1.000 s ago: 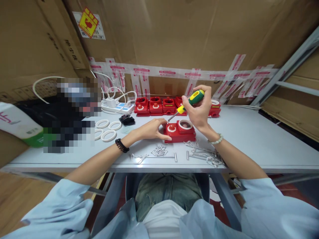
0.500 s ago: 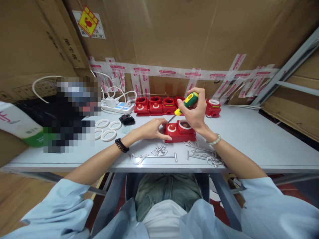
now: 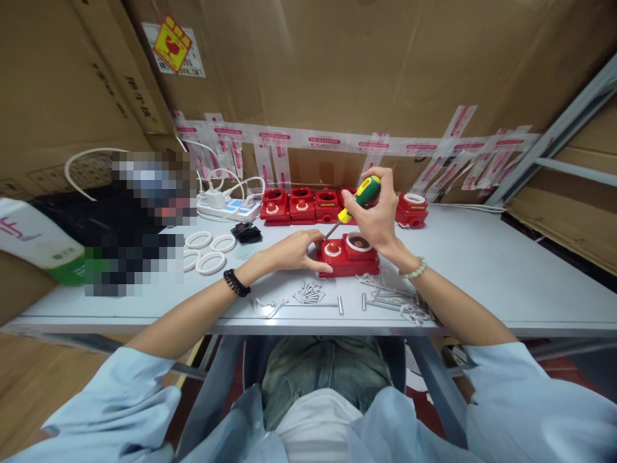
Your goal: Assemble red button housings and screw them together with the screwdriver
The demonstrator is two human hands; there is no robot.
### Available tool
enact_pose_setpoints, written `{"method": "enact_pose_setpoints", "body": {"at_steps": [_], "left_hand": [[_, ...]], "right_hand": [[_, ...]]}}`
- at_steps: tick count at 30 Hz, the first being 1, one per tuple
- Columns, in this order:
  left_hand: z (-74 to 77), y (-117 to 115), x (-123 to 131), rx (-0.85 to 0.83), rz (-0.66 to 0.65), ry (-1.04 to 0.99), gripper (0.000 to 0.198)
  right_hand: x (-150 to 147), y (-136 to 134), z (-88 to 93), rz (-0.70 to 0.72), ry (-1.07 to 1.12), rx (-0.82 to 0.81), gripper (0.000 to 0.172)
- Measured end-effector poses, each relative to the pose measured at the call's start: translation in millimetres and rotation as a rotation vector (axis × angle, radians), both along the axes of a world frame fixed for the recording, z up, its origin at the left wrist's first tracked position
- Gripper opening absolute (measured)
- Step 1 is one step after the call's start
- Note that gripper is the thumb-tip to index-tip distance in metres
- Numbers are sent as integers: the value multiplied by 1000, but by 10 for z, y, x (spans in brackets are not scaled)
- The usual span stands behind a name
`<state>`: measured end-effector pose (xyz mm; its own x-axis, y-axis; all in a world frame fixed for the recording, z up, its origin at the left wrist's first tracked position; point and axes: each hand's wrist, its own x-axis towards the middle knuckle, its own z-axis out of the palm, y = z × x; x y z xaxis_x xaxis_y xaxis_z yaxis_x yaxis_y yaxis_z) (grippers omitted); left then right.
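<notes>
A red housing (image 3: 354, 262) with a red dome and a white ring on top lies on the table in front of me. My left hand (image 3: 299, 249) grips its left end, thumb along the front side and fingers behind. In my right hand (image 3: 378, 218) is a green and yellow screwdriver (image 3: 367, 191), tilted, its shaft slanting down to the left. The tip meets the housing's far left corner, close to my left fingertips; the screw head there is hidden. Loose silver screws (image 3: 309, 293) lie in a small pile just in front of the housing.
Several similar red housings (image 3: 301, 204) stand in a row along the cardboard wall. White rings (image 3: 211, 262), black packets (image 3: 247, 232) and a power strip (image 3: 226, 209) lie to the left. T-shaped metal rods (image 3: 313, 304) with strings lie near the front edge.
The screwdriver handle and my right hand have turned slightly and shifted a little left. My left hand and the housing keep their places.
</notes>
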<state>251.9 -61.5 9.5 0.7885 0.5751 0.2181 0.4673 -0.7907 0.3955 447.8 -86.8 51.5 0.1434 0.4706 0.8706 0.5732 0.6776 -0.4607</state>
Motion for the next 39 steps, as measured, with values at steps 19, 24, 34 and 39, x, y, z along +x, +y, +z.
{"method": "enact_pose_setpoints", "body": {"at_steps": [19,24,34,39], "left_hand": [[-1,5,-5,-10,-39,-30,60],[6,0,-3,1,-40,-22,60],[-31,37,-7,14,-68,-49,54],[-21,27,-11,-5,-78,-60,53]], "right_hand": [[-346,64,291,-215,-489,-95,33],[-355,70,306,-288,-497,-164,29],[-291,-165,600,154,-626,-403,53],[-251,-155,651,306,-596,-373,38]]}}
